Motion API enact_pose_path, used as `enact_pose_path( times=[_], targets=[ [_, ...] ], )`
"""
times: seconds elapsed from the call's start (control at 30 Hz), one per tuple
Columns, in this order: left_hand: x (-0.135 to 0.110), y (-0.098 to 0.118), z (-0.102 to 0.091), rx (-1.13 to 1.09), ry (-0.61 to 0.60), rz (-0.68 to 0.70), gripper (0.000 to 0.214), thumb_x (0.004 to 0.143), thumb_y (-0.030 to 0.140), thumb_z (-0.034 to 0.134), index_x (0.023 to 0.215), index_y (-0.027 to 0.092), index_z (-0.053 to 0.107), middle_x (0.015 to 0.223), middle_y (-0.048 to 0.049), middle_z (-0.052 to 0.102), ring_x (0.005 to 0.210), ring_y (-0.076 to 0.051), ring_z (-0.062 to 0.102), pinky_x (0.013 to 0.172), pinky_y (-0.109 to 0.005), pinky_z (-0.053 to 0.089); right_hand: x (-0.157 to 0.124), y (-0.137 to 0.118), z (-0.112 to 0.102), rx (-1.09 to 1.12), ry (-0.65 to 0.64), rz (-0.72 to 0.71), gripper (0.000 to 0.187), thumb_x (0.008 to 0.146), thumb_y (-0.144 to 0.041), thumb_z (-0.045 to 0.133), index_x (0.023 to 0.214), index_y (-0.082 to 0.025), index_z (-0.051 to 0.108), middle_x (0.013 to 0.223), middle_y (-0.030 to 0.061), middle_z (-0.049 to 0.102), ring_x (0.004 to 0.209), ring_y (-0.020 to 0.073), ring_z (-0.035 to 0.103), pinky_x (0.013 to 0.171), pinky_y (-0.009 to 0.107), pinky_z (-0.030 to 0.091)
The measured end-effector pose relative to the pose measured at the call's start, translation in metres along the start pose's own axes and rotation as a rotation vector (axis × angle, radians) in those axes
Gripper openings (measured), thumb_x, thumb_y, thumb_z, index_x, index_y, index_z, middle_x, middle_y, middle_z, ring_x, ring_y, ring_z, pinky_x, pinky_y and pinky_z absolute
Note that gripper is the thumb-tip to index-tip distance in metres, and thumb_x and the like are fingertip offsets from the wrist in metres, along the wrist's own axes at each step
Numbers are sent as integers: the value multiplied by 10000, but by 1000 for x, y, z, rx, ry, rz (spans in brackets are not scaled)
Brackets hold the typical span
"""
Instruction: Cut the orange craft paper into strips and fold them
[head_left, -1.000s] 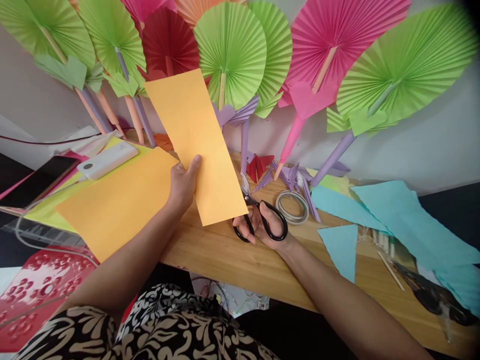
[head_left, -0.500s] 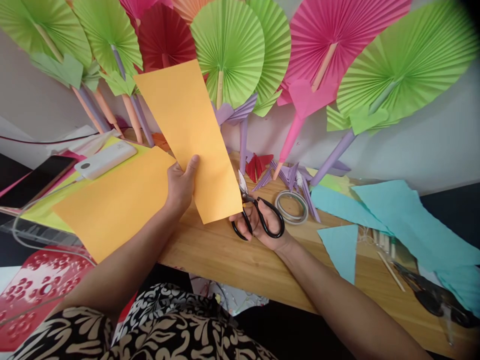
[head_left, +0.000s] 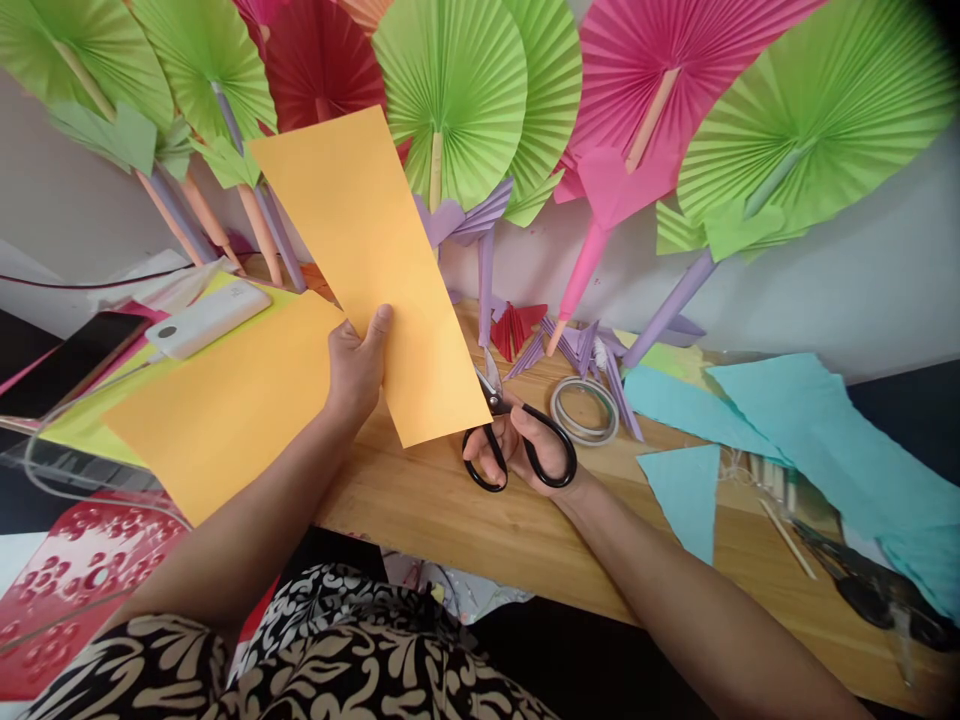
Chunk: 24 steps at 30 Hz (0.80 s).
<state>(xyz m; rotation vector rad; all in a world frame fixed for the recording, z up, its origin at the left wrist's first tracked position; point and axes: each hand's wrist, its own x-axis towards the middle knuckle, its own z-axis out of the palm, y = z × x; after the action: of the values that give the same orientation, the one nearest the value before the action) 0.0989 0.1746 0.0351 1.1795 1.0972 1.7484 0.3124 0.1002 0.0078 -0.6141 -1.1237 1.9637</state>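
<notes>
My left hand (head_left: 357,365) pinches the long edge of a yellow-orange sheet of paper (head_left: 375,230), thumb on the front face. The sheet is raised and tilted above the table, its lower end cut at a slant. Black-handled scissors (head_left: 551,445) are in my right hand (head_left: 525,445), fingers through the loops. Their blades are spread at the sheet's lower right corner, one partly hidden behind the paper. A second yellow-orange sheet (head_left: 225,420) lies under my left forearm.
Pleated paper fans, such as a green one (head_left: 450,90), lean along the wall. A tape roll (head_left: 585,410), blue paper pieces (head_left: 682,495) and other scissors (head_left: 862,590) lie right on the wooden table (head_left: 450,520). A power bank (head_left: 210,318) and phone (head_left: 75,362) are left.
The scissors have opened wider, and my right hand has shifted slightly right and down. The held sheet has moved a little to the left at its top.
</notes>
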Motion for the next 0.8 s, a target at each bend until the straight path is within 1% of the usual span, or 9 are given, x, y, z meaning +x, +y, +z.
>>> enact_pose_path(
  times=[0.1,0.17,0.27,0.37,0.43,0.53,0.57,0.67,0.8],
  targets=[
    [-2,2,1,21,5,13,486,791,580,758,980,132,735,988,-111,788,1012,-288,745,846,-362,622,0,2,-1,-1,-48,-1,618,840,-699,617,1172,-177,630,708,52,744,442,134,560,404,247,381],
    [-3,3,1,26,-6,18,485,787,580,763,981,136,735,963,-105,788,988,-284,750,829,-358,624,0,4,-2,17,-59,-26,599,856,-672,627,1185,-171,621,720,52,745,446,133,565,409,247,394],
    [-2,3,1,24,-3,21,475,805,579,747,989,142,733,990,-106,787,989,-276,750,840,-356,622,0,4,-2,44,-24,-57,577,872,-645,628,1214,-180,606,763,54,763,441,132,563,418,252,413],
    [-1,3,0,30,13,24,474,822,574,732,1018,142,726,1034,-114,785,1015,-276,747,867,-362,620,0,4,-2,41,17,-77,592,884,-642,609,1268,-192,590,809,56,779,435,124,555,423,251,401],
    [0,4,0,33,16,31,470,823,571,732,1016,143,724,1037,-116,786,1020,-277,746,874,-366,620,0,4,-2,35,26,-70,586,885,-654,598,1235,-184,611,809,61,779,436,120,552,432,252,399],
    [-1,7,0,23,20,45,444,816,560,746,975,145,730,1041,-116,786,1010,-275,749,877,-364,621,0,2,0,45,24,-54,568,860,-680,612,1104,-169,654,766,66,767,426,117,543,431,252,398],
    [-1,7,0,17,20,42,440,811,557,751,968,146,733,1039,-115,786,1009,-276,750,879,-364,620,0,2,0,52,19,-55,563,853,-680,621,1093,-172,655,752,61,763,420,117,540,426,251,396],
    [-2,5,0,-4,2,9,458,803,560,758,1003,149,736,1041,-116,786,1039,-286,743,898,-374,616,0,0,2,57,7,-56,563,853,-671,626,1141,-187,642,721,43,751,418,125,544,406,243,389],
    [-3,-2,1,-50,-26,-46,488,805,577,748,1047,154,723,1062,-120,783,1082,-293,731,917,-386,613,0,0,2,33,10,-60,596,864,-673,604,1201,-182,623,718,50,751,432,137,552,402,242,389]
  ],
)
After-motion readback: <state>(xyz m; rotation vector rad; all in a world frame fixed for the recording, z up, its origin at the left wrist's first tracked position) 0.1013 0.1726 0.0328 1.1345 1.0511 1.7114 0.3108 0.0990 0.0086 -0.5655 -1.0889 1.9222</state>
